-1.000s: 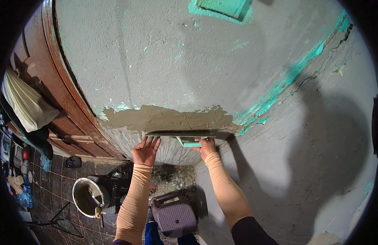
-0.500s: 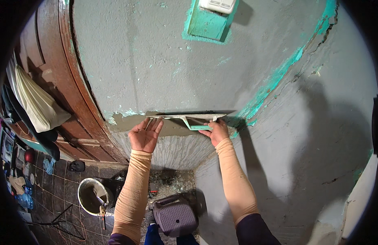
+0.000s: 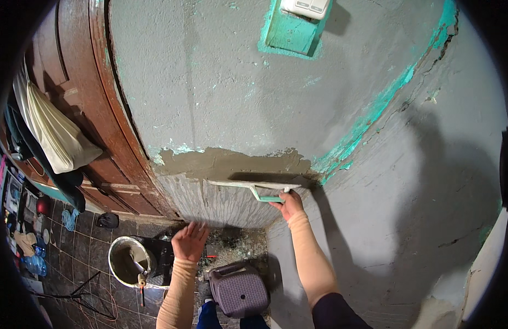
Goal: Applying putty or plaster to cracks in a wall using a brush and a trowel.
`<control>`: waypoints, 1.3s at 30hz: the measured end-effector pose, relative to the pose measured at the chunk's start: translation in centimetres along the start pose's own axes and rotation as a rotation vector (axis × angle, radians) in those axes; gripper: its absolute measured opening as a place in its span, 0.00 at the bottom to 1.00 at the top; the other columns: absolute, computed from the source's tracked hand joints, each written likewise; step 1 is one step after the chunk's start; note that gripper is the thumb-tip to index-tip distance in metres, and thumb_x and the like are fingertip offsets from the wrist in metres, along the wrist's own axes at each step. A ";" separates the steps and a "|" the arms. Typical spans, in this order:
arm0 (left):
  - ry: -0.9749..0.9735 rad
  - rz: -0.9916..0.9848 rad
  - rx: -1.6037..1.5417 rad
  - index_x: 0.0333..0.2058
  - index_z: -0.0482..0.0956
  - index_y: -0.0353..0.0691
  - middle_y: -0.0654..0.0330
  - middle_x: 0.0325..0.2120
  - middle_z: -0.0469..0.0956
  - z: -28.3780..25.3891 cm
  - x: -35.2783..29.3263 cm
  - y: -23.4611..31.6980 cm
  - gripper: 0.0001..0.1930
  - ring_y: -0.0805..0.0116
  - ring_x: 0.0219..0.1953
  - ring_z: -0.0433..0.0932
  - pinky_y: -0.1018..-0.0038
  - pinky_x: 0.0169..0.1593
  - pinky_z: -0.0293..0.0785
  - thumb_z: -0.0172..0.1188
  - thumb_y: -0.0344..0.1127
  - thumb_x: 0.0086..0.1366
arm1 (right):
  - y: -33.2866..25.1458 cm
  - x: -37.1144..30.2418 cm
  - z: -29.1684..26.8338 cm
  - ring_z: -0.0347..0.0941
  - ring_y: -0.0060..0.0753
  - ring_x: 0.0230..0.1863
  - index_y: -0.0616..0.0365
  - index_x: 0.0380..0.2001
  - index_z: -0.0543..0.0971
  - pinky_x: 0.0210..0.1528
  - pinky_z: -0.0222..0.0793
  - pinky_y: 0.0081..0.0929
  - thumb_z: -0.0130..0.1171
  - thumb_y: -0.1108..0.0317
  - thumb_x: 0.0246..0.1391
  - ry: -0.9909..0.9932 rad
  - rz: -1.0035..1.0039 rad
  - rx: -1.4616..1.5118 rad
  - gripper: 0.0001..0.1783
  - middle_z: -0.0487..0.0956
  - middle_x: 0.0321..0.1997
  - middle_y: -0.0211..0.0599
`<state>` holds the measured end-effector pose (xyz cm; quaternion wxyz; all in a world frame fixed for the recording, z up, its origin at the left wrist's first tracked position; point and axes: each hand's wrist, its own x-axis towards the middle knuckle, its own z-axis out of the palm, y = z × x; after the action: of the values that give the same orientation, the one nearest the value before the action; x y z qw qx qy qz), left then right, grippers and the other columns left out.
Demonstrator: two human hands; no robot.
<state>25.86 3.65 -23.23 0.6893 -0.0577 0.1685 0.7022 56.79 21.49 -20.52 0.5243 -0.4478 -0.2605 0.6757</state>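
In my right hand (image 3: 290,204) is a long plastering float (image 3: 230,183), gripped by its pale green handle. The float's blade lies nearly level, close to the grey wall (image 3: 210,98), just under a band of wet brown-grey plaster (image 3: 193,163). Whether the blade touches the wall, I cannot tell. My left hand (image 3: 189,242) is empty, fingers apart, lower down in front of the wall's base. Near it stands a bucket (image 3: 113,263) of grey mix with a trowel (image 3: 141,278) resting inside.
A purple-grey stool (image 3: 240,290) stands by my legs. To the left is a brown wooden door (image 3: 81,120) with a white cloth bag (image 3: 59,131) hanging there. A white switch (image 3: 306,7) sits high on the wall. A thin black stand (image 3: 81,296) is on the tiled floor.
My left hand has left the float and dropped downward. With my right hand, the float has moved down, uncovering more wet plaster. The view has shifted slightly.
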 end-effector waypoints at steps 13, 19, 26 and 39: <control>0.325 0.125 0.007 0.33 0.77 0.32 0.50 0.39 0.77 -7.8 -7.6 5.2 0.14 0.48 0.50 0.69 0.56 0.58 0.62 0.54 0.36 0.51 | -13.5 -2.3 6.4 0.70 0.34 0.40 0.60 0.37 0.69 0.41 0.77 0.44 0.51 0.79 0.47 -0.096 -0.192 0.025 0.11 0.71 0.37 0.33; 0.273 0.108 -0.077 0.37 0.74 0.30 0.44 0.43 0.73 -8.5 -7.9 4.0 0.17 0.45 0.52 0.67 0.55 0.59 0.60 0.54 0.37 0.52 | -10.6 -6.4 3.6 0.73 0.34 0.39 0.59 0.41 0.71 0.38 0.78 0.37 0.50 0.79 0.46 -0.086 -0.143 0.038 0.15 0.74 0.38 0.32; 0.347 0.086 -0.006 0.43 0.69 0.29 0.45 0.47 0.69 -10.7 -9.6 4.0 0.22 0.47 0.54 0.65 0.54 0.59 0.59 0.54 0.38 0.52 | 1.7 1.1 -2.3 0.71 0.39 0.39 0.59 0.41 0.68 0.39 0.77 0.48 0.45 0.80 0.47 -0.054 0.072 0.034 0.16 0.69 0.37 0.33; 0.331 0.104 -0.018 0.37 0.73 0.29 0.46 0.40 0.74 -9.5 -9.8 3.7 0.18 0.47 0.50 0.69 0.55 0.57 0.63 0.54 0.38 0.53 | -9.2 1.4 4.5 0.70 0.40 0.40 0.64 0.38 0.66 0.38 0.79 0.46 0.46 0.81 0.45 -0.044 -0.155 0.011 0.13 0.69 0.39 0.42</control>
<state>21.22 -8.57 -28.47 0.6145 -0.1701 0.2763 0.7191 57.13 26.21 -11.36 0.5716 -0.4085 -0.3021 0.6443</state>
